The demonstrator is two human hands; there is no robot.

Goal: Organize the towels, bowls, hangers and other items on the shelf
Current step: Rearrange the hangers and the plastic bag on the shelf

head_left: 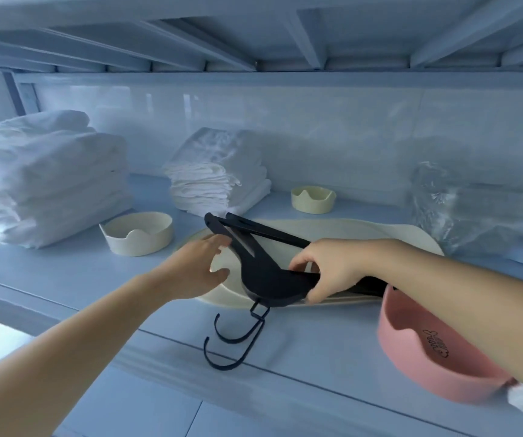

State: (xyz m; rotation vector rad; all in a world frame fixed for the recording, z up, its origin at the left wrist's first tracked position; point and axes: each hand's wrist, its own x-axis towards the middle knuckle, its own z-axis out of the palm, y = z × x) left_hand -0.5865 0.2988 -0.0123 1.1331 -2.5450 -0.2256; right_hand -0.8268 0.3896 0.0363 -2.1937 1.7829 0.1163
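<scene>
- The black hangers [269, 285], two stacked by their hooks, lie across the cream tray [364, 228] mid-shelf. Their wire hooks [238, 339] hang past the tray's front rim onto the bare shelf [64, 279].
- My right grip [332, 266] is curled around the hangers' right arm, thumb under and fingers over.
- My left grip [197, 266] is spread and holds nothing, at the hangers' left arm; I cannot tell if it touches.
- There is open shelf surface in front of the tray, up to the front edge.
- A pink bowl [417, 367] sits front right under my forearm, and a cream bowl [137, 233] just left of the tray.
- Folded towels [42, 181] crowd the left, and more towels [219, 175] stand behind.
</scene>
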